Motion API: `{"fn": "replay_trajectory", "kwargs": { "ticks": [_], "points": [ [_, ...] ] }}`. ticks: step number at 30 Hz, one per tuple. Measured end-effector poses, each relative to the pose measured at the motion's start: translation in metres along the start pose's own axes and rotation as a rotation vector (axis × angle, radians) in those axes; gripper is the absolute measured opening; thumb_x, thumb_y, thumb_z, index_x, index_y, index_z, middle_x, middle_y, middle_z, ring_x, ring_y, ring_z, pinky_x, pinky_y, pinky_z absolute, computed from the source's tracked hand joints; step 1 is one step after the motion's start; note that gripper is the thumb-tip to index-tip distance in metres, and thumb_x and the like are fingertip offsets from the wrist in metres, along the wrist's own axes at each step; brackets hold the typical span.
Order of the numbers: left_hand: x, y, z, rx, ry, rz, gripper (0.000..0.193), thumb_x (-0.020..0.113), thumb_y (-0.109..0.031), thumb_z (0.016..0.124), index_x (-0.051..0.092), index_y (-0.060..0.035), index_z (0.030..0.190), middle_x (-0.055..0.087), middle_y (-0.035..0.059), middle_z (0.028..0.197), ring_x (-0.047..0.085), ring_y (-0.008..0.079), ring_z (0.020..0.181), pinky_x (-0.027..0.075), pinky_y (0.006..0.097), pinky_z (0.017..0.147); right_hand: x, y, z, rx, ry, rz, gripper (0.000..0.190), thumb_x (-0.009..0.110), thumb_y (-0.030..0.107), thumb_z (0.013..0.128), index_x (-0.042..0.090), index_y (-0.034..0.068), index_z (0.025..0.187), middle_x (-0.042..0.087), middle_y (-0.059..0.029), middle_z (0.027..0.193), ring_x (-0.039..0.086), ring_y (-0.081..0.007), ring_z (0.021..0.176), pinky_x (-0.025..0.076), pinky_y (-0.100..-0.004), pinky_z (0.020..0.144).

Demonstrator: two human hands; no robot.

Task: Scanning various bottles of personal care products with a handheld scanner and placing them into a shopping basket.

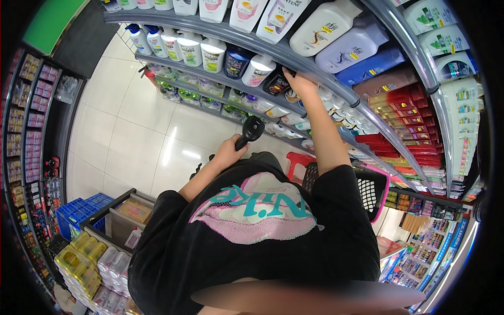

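My left hand (229, 151) is wrapped around the handle of a black handheld barcode scanner (252, 130), held over the floor in front of my body. My right hand (302, 84) reaches under a shelf edge and grips a black Clear shampoo bottle (277, 82) near its top; some of the fingers are hidden. That bottle stands at the right end of a row of pump bottles. Beside it are a white Clear bottle with a pink label (258, 71) and a dark blue Clear bottle (236, 62).
Larger bottles (325, 27) fill the shelf above. Below are more shelves of bottles (208, 86). A red plastic stool (295, 163) and a black basket with a pink rim (372, 189) are near my right side. Stacked drink cans (76, 264) and blue crates (78, 212) stand behind left.
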State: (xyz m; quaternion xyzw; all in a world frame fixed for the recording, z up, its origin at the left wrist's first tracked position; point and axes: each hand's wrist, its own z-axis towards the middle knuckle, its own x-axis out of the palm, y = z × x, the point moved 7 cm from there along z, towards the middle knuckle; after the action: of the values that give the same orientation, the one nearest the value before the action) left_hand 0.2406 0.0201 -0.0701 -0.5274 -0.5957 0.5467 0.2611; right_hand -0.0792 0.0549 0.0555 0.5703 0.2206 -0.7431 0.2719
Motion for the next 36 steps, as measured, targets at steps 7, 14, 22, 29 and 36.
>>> {"fn": "replay_trajectory", "kwargs": {
  "ticks": [7, 14, 22, 29, 36],
  "points": [
    [0.002, -0.003, 0.004, -0.011, 0.016, 0.023, 0.037, 0.068, -0.034, 0.090, 0.060, 0.0009, 0.100, 0.063, 0.0199, 0.076, 0.063, 0.0315, 0.070, 0.048, 0.0394, 0.069, -0.006, -0.001, 0.006, -0.027, -0.114, 0.076, 0.051, 0.055, 0.044, 0.093, 0.058, 0.007, 0.130, 0.054, -0.0208, 0.137, 0.049, -0.0411, 0.126, 0.038, -0.0471, 0.107],
    [-0.004, -0.001, 0.000, -0.030, -0.005, 0.008, 0.036, 0.067, -0.033, 0.090, 0.060, 0.0008, 0.099, 0.062, 0.0193, 0.073, 0.063, 0.0324, 0.068, 0.048, 0.0412, 0.066, 0.036, -0.027, 0.043, -0.061, -0.040, 0.249, 0.047, 0.052, 0.035, 0.095, 0.055, 0.010, 0.135, 0.052, -0.0182, 0.141, 0.047, -0.0357, 0.131, 0.034, -0.0462, 0.111],
    [-0.017, 0.011, -0.011, -0.082, -0.073, 0.038, 0.036, 0.068, -0.034, 0.089, 0.059, 0.0006, 0.097, 0.062, 0.0214, 0.072, 0.062, 0.0378, 0.068, 0.048, 0.0426, 0.067, 0.045, -0.033, 0.058, -0.132, -0.056, 0.311, 0.046, 0.052, 0.035, 0.095, 0.057, 0.009, 0.133, 0.054, -0.0183, 0.139, 0.048, -0.0359, 0.130, 0.035, -0.0462, 0.110],
    [-0.019, 0.018, -0.010, -0.089, -0.088, 0.042, 0.035, 0.068, -0.033, 0.089, 0.059, 0.0000, 0.096, 0.062, 0.0198, 0.072, 0.063, 0.0343, 0.067, 0.048, 0.0415, 0.066, 0.045, -0.041, 0.055, -0.142, -0.096, 0.340, 0.045, 0.052, 0.034, 0.095, 0.058, 0.008, 0.131, 0.055, -0.0184, 0.138, 0.049, -0.0361, 0.129, 0.036, -0.0461, 0.109],
    [-0.020, 0.019, -0.009, -0.131, -0.051, 0.027, 0.037, 0.067, -0.036, 0.088, 0.059, -0.0006, 0.097, 0.065, 0.0239, 0.078, 0.065, 0.0420, 0.076, 0.049, 0.0463, 0.071, 0.048, -0.045, 0.052, -0.140, -0.137, 0.354, 0.044, 0.053, 0.034, 0.095, 0.059, 0.008, 0.130, 0.056, -0.0184, 0.137, 0.049, -0.0363, 0.128, 0.037, -0.0461, 0.108]
  ]
}}
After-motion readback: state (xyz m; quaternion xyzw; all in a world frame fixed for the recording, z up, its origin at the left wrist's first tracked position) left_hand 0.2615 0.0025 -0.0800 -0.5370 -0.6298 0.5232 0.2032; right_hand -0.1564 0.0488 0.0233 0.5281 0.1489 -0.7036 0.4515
